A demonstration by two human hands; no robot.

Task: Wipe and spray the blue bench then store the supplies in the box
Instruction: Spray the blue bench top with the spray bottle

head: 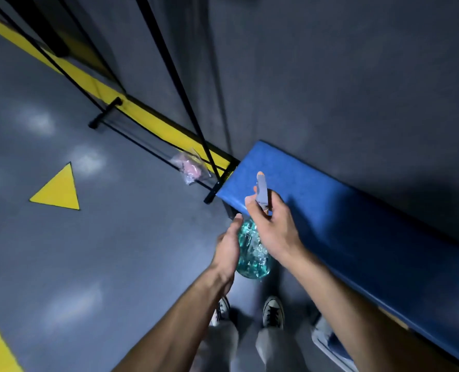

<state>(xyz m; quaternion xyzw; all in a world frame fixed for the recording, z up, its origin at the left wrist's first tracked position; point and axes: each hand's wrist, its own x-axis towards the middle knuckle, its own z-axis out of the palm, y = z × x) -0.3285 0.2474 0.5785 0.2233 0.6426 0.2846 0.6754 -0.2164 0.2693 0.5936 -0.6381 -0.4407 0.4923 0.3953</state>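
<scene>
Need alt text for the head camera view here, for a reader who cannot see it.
Looking down, a person holds a clear teal spray bottle over the near end of a blue bench: the right hand grips its grey trigger head, the left hand steadies its body. A clear bag with something pink inside lies on the grey floor beyond.

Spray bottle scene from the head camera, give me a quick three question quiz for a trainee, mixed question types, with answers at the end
1. True or false: the right hand grips the spray bottle at its trigger head.
2. Multiple choice: what lies on the floor near the far end of the blue bench? A) a clear plastic bag with something pink inside B) a red bucket C) a broom
3. Fill in: the left hand rests against the bottle's ____ body.

Key
1. True.
2. A.
3. Teal; the fingers look fairly straight along the bottle's side, though motion blur hides detail.
</scene>
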